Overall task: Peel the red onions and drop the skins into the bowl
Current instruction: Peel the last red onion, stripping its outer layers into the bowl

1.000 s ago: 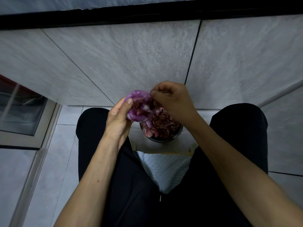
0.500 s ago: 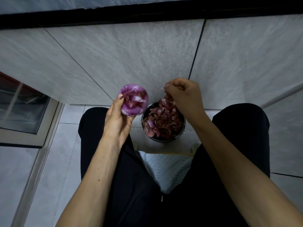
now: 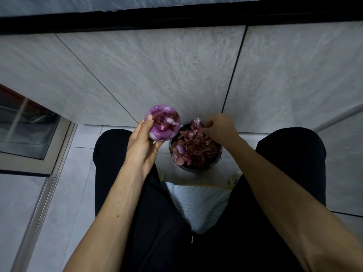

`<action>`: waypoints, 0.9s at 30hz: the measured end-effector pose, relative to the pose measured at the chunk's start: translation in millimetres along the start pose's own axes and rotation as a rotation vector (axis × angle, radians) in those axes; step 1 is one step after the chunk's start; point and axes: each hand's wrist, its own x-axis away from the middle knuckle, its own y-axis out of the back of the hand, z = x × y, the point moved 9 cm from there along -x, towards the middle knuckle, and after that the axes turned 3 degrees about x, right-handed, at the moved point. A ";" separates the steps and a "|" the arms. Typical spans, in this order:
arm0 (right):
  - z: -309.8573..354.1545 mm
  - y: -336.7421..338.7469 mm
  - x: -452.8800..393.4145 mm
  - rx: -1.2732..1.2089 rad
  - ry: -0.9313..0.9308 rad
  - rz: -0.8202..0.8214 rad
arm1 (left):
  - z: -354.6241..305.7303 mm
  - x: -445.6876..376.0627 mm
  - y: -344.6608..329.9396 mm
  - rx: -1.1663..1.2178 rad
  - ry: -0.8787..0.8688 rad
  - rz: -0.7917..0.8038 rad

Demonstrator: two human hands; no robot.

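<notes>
Between the person's knees, on the pale tiled floor (image 3: 74, 193), stood a dark bowl (image 3: 196, 167) heaped with red onion skins (image 3: 196, 147); its far rim was hidden under the heap and the right hand. The left hand (image 3: 141, 146) held a partly peeled red onion (image 3: 163, 125) up to the left of the bowl, thumb pressed on its top and fingers curled beneath, mostly out of sight. The right hand (image 3: 222, 127) hovered over the bowl's far edge, its fingers together, pinching a strip of skin (image 3: 196, 123) that hung onto the heap; the fingertips themselves were too dim to make out. Black trousers (image 3: 290, 154) covered both legs, and a white cloth (image 3: 198, 205) lay between the thighs, its lower part hidden. Grey wall tiles (image 3: 157, 75) rose behind.
</notes>
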 end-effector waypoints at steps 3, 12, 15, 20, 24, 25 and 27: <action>-4.3 -3.1 -0.6 -0.023 -0.047 0.013 | 0.7 0.9 -1.8 -0.024 0.010 0.011; 16.9 -2.3 9.8 -0.014 0.083 0.030 | 1.4 0.7 -8.7 -0.067 -0.007 0.124; 26.0 13.8 15.8 -0.067 0.134 -0.081 | -0.4 0.5 -6.8 -0.055 -0.031 0.125; 87.7 61.5 54.1 -0.250 0.443 -0.353 | -5.2 1.5 -3.5 0.016 -0.035 0.058; 127.9 67.6 76.2 -0.325 0.635 -0.306 | -14.0 4.1 -7.2 0.069 -0.020 0.052; 133.3 66.6 77.8 -0.318 0.658 -0.307 | -16.2 4.8 -7.9 0.065 -0.023 0.058; 139.6 67.0 78.6 -0.325 0.668 -0.326 | -19.3 7.0 -8.0 0.057 -0.027 0.068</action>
